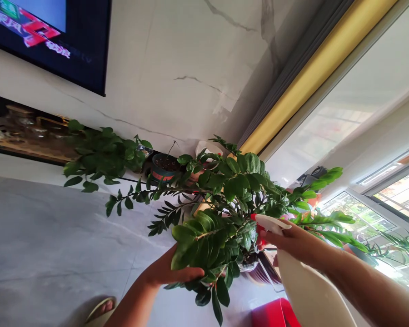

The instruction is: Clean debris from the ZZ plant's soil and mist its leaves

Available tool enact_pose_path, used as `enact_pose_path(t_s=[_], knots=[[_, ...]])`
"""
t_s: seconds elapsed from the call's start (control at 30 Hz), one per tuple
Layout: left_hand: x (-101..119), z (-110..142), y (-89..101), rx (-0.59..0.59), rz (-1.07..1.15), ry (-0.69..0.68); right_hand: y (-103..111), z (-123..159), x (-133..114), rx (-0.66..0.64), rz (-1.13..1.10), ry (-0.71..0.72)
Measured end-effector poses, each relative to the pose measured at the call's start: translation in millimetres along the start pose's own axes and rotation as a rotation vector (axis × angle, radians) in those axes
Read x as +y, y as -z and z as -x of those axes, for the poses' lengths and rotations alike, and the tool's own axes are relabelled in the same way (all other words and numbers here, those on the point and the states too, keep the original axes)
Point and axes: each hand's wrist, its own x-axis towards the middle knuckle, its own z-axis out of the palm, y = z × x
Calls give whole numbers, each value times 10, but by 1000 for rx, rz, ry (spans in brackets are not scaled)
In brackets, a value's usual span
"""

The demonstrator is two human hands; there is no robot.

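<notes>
A large potted plant with glossy dark green leaves [236, 184] fills the middle of the head view. My left hand [172, 268] is at its lower left, thumb across a leafy branch [204, 243]; the other fingers are hidden behind leaves. In my right hand [293, 238] is a white spray bottle [305, 288] with a red nozzle and trigger. My fingers wrap round its neck at the trigger, and the nozzle points left into the leaves, close to them. Part of the plant's pot [248, 263] shows below the foliage.
A red bin-like container [267, 313] stands on the floor below. Behind are a smaller leafy plant [102, 154] and a dark pot with soil [166, 167] on a ledge. A television [85, 50] hangs upper left. Yellow and grey curtains [303, 77] and windows are right.
</notes>
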Motion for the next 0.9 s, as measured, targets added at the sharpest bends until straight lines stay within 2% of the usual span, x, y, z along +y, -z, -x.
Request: enact_pose_path(t_s=[0.13, 0.2, 0.37, 0.5, 0.63, 0.77, 0.9], knots=[[-21, 12, 8, -15, -58, -21, 57, -109, -33, -82, 30, -61], [-10, 11, 8, -59, -37, -42, 48, -161, -12, -99, 44, -77], [65, -7, -26, -105, 16, -89, 4, -282, 52, -84, 109, -84], [80, -7, -53, -165, 66, -101, 53, -417, 145, -56, 192, -99], [86, 19, -67, -146, 111, -95, 71, -537, 225, -40, 246, -118], [149, 29, -96, -175, 136, -81, 52, -606, 304, -30, 248, -105], [195, 17, -118, -187, 169, -51, 129, -704, 479, 4, 273, -113]])
